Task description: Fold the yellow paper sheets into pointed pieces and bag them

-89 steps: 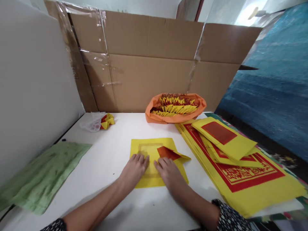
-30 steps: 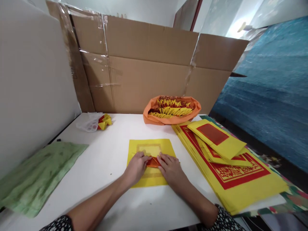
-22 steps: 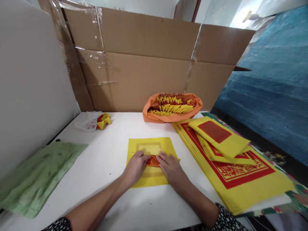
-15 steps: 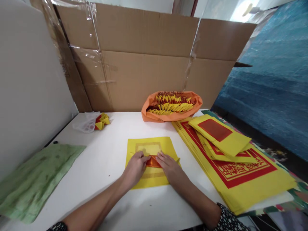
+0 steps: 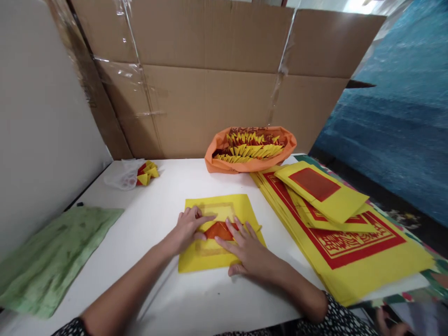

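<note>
A sheet of yellow paper [image 5: 191, 261] with a faint square border lies on the white table. On it rests a strip of folded paper [image 5: 219, 230], shiny orange-red in the middle, with a yellow tip poking out on the right. My left hand [image 5: 187, 228] has its thumb and forefinger at the strip's left end, gripping it there; the other fingers are curled. My right hand [image 5: 245, 247] lies flat with its fingers spread, the fingertips pressing the strip's right part.
Behind stands an orange bag [image 5: 224, 166] full of folded yellow-and-red papers. Stacked yellow sheets [image 5: 345, 280] with red prints fill the right side. A green cloth [image 5: 59, 256] and a clear plastic bag [image 5: 121, 176] with folded pieces lie left. Cardboard [image 5: 210, 107] walls the back.
My right fingers have spread apart over the strip. My left hand has shifted slightly left, and the strip's top edge now rises to a peak. The view has tilted down slightly.
</note>
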A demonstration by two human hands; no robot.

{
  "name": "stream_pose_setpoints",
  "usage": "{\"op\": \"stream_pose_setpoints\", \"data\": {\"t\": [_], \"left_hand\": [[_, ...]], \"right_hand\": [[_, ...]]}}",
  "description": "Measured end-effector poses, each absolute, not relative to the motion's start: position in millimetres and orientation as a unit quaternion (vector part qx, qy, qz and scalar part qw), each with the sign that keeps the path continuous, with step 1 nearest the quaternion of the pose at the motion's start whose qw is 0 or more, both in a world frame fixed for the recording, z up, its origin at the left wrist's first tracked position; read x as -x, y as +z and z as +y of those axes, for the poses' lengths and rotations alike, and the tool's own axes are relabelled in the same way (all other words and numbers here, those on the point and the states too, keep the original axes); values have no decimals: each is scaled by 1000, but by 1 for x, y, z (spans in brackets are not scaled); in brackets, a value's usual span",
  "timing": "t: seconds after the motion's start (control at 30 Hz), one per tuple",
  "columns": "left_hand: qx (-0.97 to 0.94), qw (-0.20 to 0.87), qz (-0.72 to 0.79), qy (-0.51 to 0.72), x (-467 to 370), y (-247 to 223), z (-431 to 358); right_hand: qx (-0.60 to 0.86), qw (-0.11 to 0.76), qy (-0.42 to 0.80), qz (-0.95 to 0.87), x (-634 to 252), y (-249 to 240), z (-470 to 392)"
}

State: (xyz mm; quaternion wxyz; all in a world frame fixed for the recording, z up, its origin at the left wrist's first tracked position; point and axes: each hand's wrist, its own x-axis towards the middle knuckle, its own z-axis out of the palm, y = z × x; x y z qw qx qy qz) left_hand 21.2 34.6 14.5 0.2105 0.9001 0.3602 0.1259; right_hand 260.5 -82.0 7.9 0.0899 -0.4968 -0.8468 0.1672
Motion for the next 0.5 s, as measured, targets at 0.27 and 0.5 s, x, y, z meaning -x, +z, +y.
{"op": "stream_pose_setpoints", "data": {"t": [0.27,0.5], "left_hand": [[-905,258,336,34,-59,45,60],[-874,336,350,-21,-100,42,68]], "right_hand": [[485,88,190,-849,-262,10,-79],[504,121,191,-834,-269,-4,-77]]}}
